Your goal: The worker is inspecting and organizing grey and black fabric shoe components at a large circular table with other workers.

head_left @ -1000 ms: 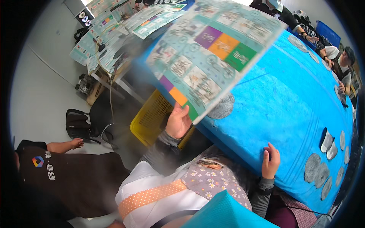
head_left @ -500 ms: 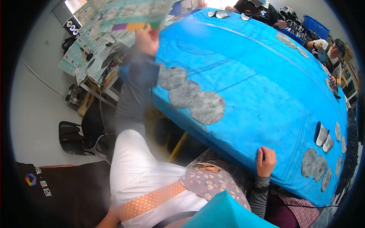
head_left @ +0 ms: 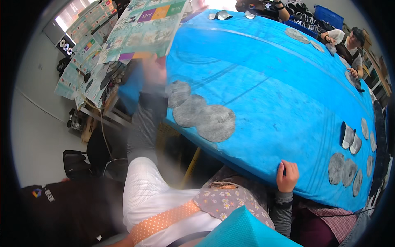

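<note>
My left hand (head_left: 154,71), smeared by motion, grips the lower edge of a large printed sheet (head_left: 144,35) with green, purple and orange blocks. It is raised past the table's left edge. Closer to me on the blue-covered table (head_left: 263,111), overlapping round grey felt-like pieces (head_left: 216,123) lie in a row. My right hand (head_left: 288,176) rests on the near table edge with its fingers curled and nothing visible in it. Farther right lie more grey oval pieces (head_left: 336,168) and a pair of grey-white curved pieces with dark edges (head_left: 350,139).
At left stands a side table covered with printed sheets (head_left: 70,84). A black chair (head_left: 76,164) and a person in a dark top (head_left: 61,206) are beside me. Co-workers sit at the far side (head_left: 263,7) and right (head_left: 349,47). A blue crate (head_left: 328,17) stands behind.
My view has shifted slightly. The printed sheet, gripped in my left hand, has swung lower and now shows more of its face. My right hand stays on the table edge.
</note>
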